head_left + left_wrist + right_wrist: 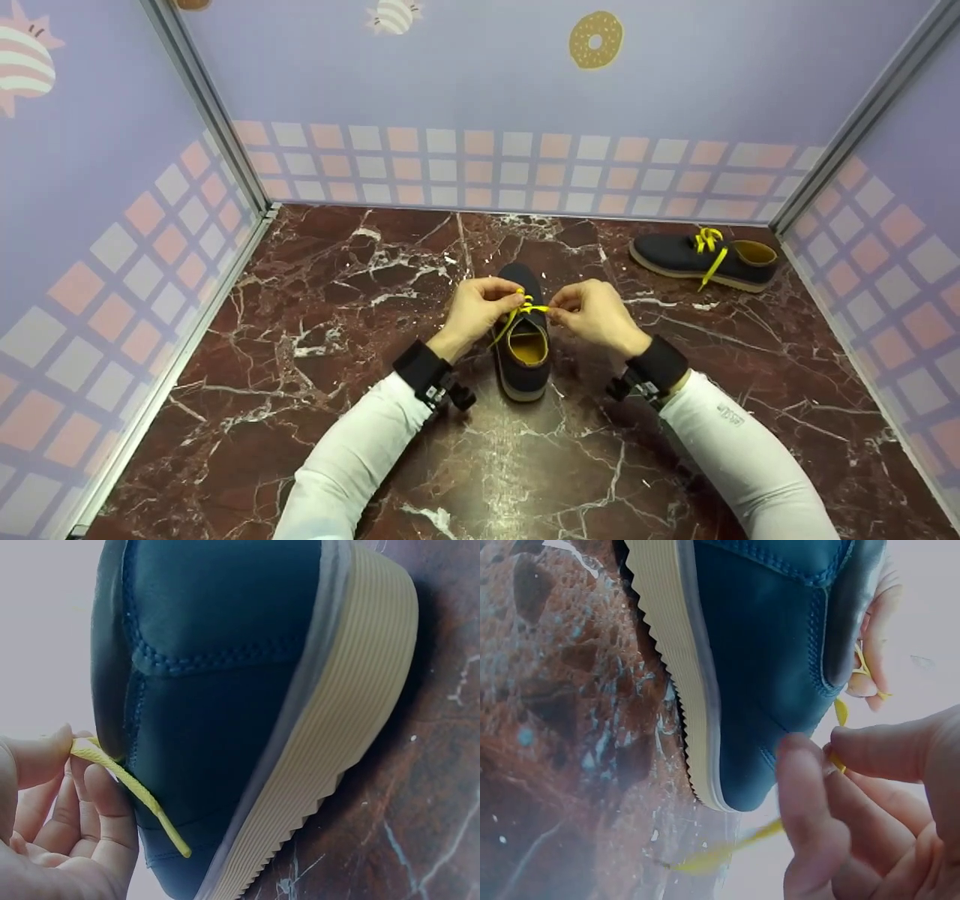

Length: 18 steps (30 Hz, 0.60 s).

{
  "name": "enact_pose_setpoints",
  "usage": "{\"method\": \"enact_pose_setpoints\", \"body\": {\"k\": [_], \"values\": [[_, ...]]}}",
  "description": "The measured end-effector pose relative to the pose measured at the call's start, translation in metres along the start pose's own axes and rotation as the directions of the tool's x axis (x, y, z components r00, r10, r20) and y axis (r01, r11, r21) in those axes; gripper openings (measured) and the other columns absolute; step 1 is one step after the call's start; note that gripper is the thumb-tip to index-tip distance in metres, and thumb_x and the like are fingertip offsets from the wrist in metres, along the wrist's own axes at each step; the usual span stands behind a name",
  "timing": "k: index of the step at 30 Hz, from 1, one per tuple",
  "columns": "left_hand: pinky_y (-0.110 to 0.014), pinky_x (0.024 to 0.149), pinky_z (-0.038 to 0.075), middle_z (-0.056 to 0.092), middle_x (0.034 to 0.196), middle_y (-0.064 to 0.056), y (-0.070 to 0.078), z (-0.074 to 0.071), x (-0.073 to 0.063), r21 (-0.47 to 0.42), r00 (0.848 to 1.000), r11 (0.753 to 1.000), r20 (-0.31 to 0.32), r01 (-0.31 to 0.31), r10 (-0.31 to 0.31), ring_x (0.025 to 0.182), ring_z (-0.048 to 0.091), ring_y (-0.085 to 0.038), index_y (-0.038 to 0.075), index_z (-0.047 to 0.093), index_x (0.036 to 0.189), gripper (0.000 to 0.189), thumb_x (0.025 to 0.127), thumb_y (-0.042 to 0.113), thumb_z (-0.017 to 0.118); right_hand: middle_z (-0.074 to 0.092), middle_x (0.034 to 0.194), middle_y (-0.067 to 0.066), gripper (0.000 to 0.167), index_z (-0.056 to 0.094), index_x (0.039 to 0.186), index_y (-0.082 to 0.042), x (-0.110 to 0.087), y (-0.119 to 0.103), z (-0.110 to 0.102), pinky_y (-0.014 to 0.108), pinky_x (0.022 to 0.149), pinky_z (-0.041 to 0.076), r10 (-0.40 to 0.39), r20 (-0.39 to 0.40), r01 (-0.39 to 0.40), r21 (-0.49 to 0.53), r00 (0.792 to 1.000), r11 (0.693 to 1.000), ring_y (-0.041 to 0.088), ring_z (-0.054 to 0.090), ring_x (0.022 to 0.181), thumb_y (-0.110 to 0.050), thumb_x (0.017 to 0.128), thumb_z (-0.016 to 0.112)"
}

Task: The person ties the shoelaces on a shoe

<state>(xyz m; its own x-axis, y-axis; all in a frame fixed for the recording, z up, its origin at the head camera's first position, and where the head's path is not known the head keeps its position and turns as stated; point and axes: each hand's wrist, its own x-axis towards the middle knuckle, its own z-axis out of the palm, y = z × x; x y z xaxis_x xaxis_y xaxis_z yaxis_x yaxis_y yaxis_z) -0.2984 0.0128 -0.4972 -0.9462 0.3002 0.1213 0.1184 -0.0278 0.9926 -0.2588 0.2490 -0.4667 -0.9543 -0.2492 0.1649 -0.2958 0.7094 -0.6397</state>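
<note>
A dark shoe [523, 375] with a tan ridged sole stands on the floor, toe pointing away from me. Its yellow laces [529, 306] cross at the top of the opening. At the left of the laces my left hand [481, 306] pinches one yellow lace [135, 784] between thumb and fingertips, and its loose end hangs against the shoe's side. My right hand [594, 309] pinches another part of the lace [838, 761] on the right side, as the right wrist view shows closely. A loose lace end [712, 858] trails below those fingers, blurred.
A second dark shoe [690, 259] with yellow laces lies at the back right, near the corner. The floor [315, 420] is dark red marble pattern, bounded by a patterned back wall [480, 90] and side walls.
</note>
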Motion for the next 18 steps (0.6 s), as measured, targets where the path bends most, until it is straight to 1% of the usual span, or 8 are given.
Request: {"method": "enact_pose_setpoints", "body": {"k": [2, 3, 7, 9, 12, 15, 18], "values": [[-0.019, 0.062, 0.057, 0.084, 0.088, 0.001, 0.000, 0.000, 0.000, -0.006, 1.000, 1.000, -0.003, 0.004, -0.004, 0.068, 0.068, -0.003, -0.008, 0.083, 0.111, 0.019, 0.096, 0.002, 0.086, 0.088, 0.089, 0.006, 0.008, 0.089, 0.098, -0.009, 0.000, -0.002, -0.001, 0.020, 0.065, 0.054, -0.023, -0.038, 0.022, -0.037, 0.999, 0.999, 0.012, 0.079, 0.069, -0.015, 0.098, 0.084], [-0.019, 0.062, 0.057, 0.084, 0.087, 0.002, 0.000, 0.000, 0.000, -0.009, 1.000, 1.000, -0.004, 0.006, -0.006, 0.068, 0.069, -0.003, -0.008, 0.083, 0.111, 0.019, 0.095, 0.002, 0.086, 0.088, 0.090, 0.004, 0.007, 0.089, 0.098, -0.010, 0.000, -0.003, -0.001, 0.022, 0.067, 0.055, -0.032, -0.057, 0.029, -0.052, 0.998, 0.998, 0.011, 0.080, 0.071, -0.016, 0.097, 0.085], [-0.020, 0.062, 0.058, 0.081, 0.082, 0.009, 0.000, -0.001, 0.000, -0.011, 1.000, 1.000, -0.006, 0.010, -0.010, 0.067, 0.069, -0.004, -0.007, 0.083, 0.109, 0.018, 0.095, 0.002, 0.087, 0.089, 0.095, 0.003, 0.008, 0.090, 0.101, -0.014, 0.000, -0.008, -0.003, 0.037, 0.075, 0.061, -0.051, -0.119, 0.040, -0.097, 0.992, 0.994, 0.018, 0.084, 0.078, -0.017, 0.096, 0.084], [-0.021, 0.062, 0.058, 0.080, 0.082, 0.010, 0.001, -0.001, 0.000, -0.010, 1.000, 1.000, -0.006, 0.009, -0.009, 0.067, 0.069, -0.004, -0.007, 0.083, 0.108, 0.017, 0.094, 0.002, 0.087, 0.089, 0.095, 0.003, 0.011, 0.090, 0.104, -0.014, 0.001, -0.010, -0.004, 0.041, 0.076, 0.062, -0.056, -0.143, 0.041, -0.107, 0.988, 0.993, 0.021, 0.084, 0.079, -0.017, 0.097, 0.082], [-0.022, 0.063, 0.059, 0.081, 0.082, 0.008, 0.001, -0.001, 0.000, -0.008, 1.000, 1.000, -0.004, 0.009, -0.009, 0.068, 0.070, -0.004, -0.006, 0.083, 0.108, 0.016, 0.095, 0.003, 0.087, 0.089, 0.095, 0.002, 0.014, 0.090, 0.108, -0.016, 0.003, -0.013, -0.005, 0.039, 0.071, 0.058, -0.064, -0.177, 0.045, -0.109, 0.982, 0.993, 0.017, 0.079, 0.072, -0.018, 0.098, 0.081], [-0.022, 0.062, 0.059, 0.083, 0.085, 0.004, 0.001, -0.001, 0.000, -0.003, 1.000, 1.000, -0.001, 0.006, -0.006, 0.069, 0.070, -0.004, -0.005, 0.084, 0.107, 0.015, 0.095, 0.003, 0.087, 0.089, 0.094, 0.003, 0.017, 0.091, 0.112, -0.017, 0.006, -0.015, -0.005, 0.032, 0.064, 0.049, -0.086, -0.211, 0.061, -0.120, 0.974, 0.991, 0.010, 0.069, 0.065, -0.019, 0.098, 0.081], [-0.022, 0.062, 0.059, 0.085, 0.088, -0.001, 0.002, -0.002, -0.001, 0.003, 1.000, 1.000, 0.002, -0.003, 0.003, 0.069, 0.071, -0.004, -0.005, 0.084, 0.108, 0.016, 0.095, 0.005, 0.087, 0.088, 0.090, 0.005, 0.019, 0.090, 0.115, -0.017, 0.012, -0.020, -0.004, 0.029, 0.060, 0.044, -0.108, -0.220, 0.082, -0.126, 0.969, 0.989, 0.006, 0.061, 0.059, -0.018, 0.099, 0.079]]}}
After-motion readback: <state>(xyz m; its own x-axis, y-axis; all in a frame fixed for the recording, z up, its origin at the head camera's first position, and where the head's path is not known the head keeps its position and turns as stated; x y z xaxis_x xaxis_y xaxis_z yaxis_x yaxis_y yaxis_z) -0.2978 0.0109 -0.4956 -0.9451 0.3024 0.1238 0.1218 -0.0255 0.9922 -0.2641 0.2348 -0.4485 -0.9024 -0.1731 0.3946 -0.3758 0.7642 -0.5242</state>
